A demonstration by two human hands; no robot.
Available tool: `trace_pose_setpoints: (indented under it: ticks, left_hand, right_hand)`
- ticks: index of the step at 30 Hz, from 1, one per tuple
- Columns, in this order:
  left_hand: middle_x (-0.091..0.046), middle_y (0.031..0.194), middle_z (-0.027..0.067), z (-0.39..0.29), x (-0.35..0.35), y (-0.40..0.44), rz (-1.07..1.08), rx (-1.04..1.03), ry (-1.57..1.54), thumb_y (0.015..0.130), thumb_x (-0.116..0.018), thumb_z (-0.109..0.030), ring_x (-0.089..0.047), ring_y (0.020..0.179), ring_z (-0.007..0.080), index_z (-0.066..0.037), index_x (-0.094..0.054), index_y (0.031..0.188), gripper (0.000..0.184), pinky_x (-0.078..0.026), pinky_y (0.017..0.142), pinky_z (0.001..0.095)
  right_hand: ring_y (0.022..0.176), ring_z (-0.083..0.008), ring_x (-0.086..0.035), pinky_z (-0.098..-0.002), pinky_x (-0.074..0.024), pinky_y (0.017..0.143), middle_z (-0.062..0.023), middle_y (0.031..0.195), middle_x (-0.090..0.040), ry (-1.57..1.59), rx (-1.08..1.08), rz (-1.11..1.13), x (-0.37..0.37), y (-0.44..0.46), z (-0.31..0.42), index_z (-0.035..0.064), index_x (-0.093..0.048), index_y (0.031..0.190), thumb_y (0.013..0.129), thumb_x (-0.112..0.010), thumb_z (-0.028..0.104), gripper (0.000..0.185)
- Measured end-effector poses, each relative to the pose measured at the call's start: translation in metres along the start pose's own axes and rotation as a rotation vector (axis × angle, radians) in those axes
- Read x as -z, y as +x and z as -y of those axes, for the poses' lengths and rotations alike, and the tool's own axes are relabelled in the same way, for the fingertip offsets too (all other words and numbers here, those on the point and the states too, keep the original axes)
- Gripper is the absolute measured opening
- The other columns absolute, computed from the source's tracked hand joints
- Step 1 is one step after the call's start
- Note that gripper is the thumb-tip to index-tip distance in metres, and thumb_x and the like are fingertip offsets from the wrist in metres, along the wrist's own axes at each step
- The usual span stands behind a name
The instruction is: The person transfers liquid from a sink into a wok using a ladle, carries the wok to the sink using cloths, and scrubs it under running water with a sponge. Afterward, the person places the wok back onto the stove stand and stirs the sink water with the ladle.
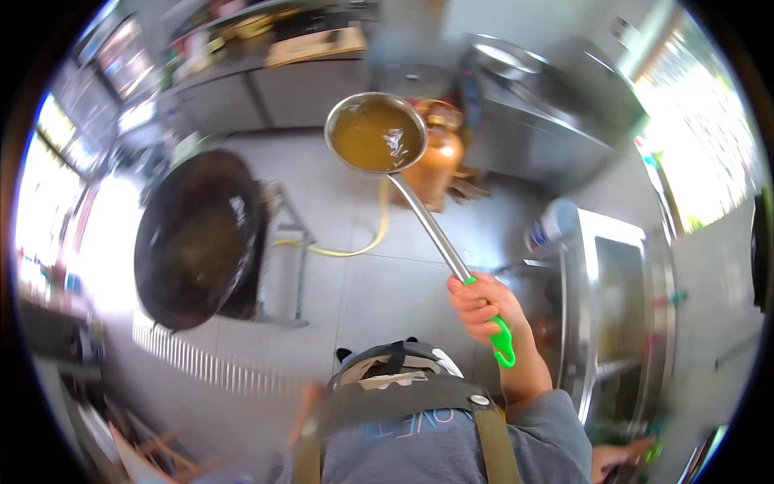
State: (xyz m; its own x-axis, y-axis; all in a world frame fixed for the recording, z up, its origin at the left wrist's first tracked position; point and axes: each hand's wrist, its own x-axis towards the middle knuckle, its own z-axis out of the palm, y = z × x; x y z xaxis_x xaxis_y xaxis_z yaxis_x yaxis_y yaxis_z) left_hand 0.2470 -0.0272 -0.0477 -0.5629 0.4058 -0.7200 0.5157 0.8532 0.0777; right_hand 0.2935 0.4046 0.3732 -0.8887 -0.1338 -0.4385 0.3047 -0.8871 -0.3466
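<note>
My right hand [486,306] is closed around the green handle of a ladle [431,226] with a long metal shaft. Its round bowl holds a yellow-brown liquid and is out over the floor, ahead of my body. Low in front of my torso, my left hand [310,399] is smeared by motion, so its fingers cannot be made out. To the left, a large dark wok [197,242] sits tilted on a metal stand [282,282], with some liquid in its bottom.
An orange gas cylinder [439,165] stands on the tiled floor, with a yellow hose [355,252] running toward the wok stand. A metal sink [617,298] is on the right. At the lower right, another person's hand [617,458] shows. A counter [210,101] lies at the back left.
</note>
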Motion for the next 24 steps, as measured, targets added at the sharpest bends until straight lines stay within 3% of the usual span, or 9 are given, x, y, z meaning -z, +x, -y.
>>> trace_pose_setpoints:
  ticks: [3,8,11,14,18,21,24]
  left_hand:
    - [-0.055,0.068,0.0119,-0.012,0.015,0.019,0.059,-0.103,0.117,0.069,-0.053,-0.02,-0.054,0.071,0.0271,-0.004,-0.057,0.075,0.017,-0.041,0.062,0.0397]
    - [-0.054,0.064,0.0129,-0.024,0.026,0.048,-0.028,-0.259,0.083,0.066,-0.054,-0.023,-0.053,0.066,0.0292,-0.005,-0.056,0.068,0.019,-0.04,0.059,0.0408]
    - [-0.053,0.062,0.0135,-0.027,0.025,0.066,-0.107,-0.311,0.051,0.065,-0.054,-0.026,-0.052,0.063,0.0305,-0.005,-0.055,0.064,0.02,-0.04,0.057,0.0415]
    - [-0.053,0.06,0.0141,-0.023,0.026,0.088,-0.215,-0.358,0.006,0.064,-0.054,-0.028,-0.052,0.06,0.0317,-0.006,-0.055,0.06,0.022,-0.039,0.055,0.0421]
    - [-0.051,0.057,0.0149,-0.038,0.042,0.093,-0.313,-0.405,-0.07,0.062,-0.054,-0.031,-0.05,0.056,0.0338,-0.006,-0.053,0.055,0.025,-0.038,0.052,0.0434]
    - [-0.054,0.082,0.0166,-0.086,0.099,0.029,-0.065,-0.371,0.089,0.07,-0.051,-0.014,-0.05,0.082,0.0314,-0.003,-0.057,0.076,0.014,-0.037,0.071,0.0432]
    - [-0.054,0.078,0.0175,-0.065,0.076,0.054,0.02,-0.426,0.175,0.069,-0.051,-0.012,-0.051,0.077,0.0325,-0.002,-0.057,0.072,0.012,-0.038,0.068,0.043]
  right_hand:
    - [0.036,-0.0006,-0.026,-0.0171,-0.0228,0.026,0.0053,0.054,-0.03,0.078,0.171,-0.044,0.037,-0.052,0.005,0.0053,-0.043,0.081,0.08,-0.045,0.005,0.002]
    - [0.035,-0.0004,-0.028,-0.0173,-0.0239,0.027,0.0077,0.054,-0.03,0.356,0.39,-0.129,0.092,-0.136,0.005,0.0082,-0.046,0.084,0.083,-0.042,0.007,0.004]
    - [0.037,-0.0011,-0.032,-0.0179,-0.0289,0.028,0.0067,0.052,-0.031,0.483,0.526,-0.092,0.126,-0.179,0.01,0.0087,-0.043,0.077,0.084,-0.04,0.009,0.007]
    - [0.038,-0.0013,-0.033,-0.0182,-0.0318,0.029,0.0065,0.052,-0.032,0.514,0.707,-0.249,0.149,-0.211,0.019,0.0113,-0.036,0.064,0.083,-0.039,0.009,0.02]
    - [0.033,-0.0036,-0.031,-0.0177,-0.029,0.029,0.007,0.045,-0.033,0.409,0.781,-0.598,0.211,-0.242,0.035,0.0137,-0.034,0.056,0.081,-0.044,0.01,0.027]
    - [0.032,-0.0049,-0.031,-0.0182,-0.0285,0.029,0.0059,0.044,-0.033,0.277,0.867,-0.973,0.26,-0.253,0.041,0.0131,-0.036,0.055,0.078,-0.046,0.009,0.025]
    - [0.033,-0.0078,-0.034,-0.0207,-0.0289,0.029,0.002,0.045,-0.037,0.081,0.863,-1.332,0.298,-0.259,0.033,0.0088,-0.041,0.058,0.073,-0.048,0.008,0.016]
